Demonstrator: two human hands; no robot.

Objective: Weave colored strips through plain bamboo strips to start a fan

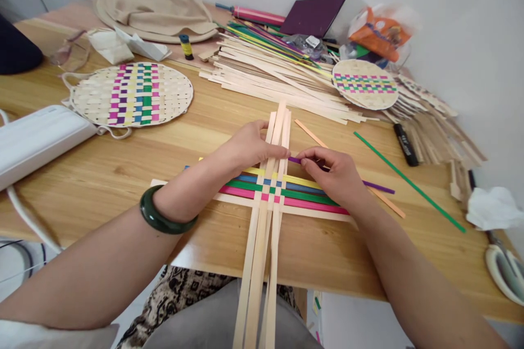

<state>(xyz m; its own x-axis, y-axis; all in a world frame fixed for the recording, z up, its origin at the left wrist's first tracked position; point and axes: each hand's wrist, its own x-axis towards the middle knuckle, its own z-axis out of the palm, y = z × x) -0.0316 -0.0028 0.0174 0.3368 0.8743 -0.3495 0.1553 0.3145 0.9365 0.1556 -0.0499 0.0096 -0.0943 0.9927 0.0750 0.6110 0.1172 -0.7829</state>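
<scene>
A small weave (pixel 272 188) of pale upright bamboo strips crossed by yellow, blue, green and pink strips lies on the wooden table (pixel 102 174) in front of me. My left hand (pixel 249 147) lies on the upright strips, fingers curled over them and pressing them down. My right hand (pixel 331 172) pinches a purple strip (pixel 379 186) at the weave's upper right edge, its end reaching the upright strips. A dark green bangle (pixel 158 218) sits on my left wrist.
Two finished round woven mats (pixel 131 92) (pixel 364 83) lie at the back left and back right. A big pile of loose strips (pixel 270 73) fills the back. A green strip (pixel 409 181), an orange strip (pixel 311 133), a black marker (pixel 405 144), a white box (pixel 36 139) and scissors (pixel 505 270) lie around.
</scene>
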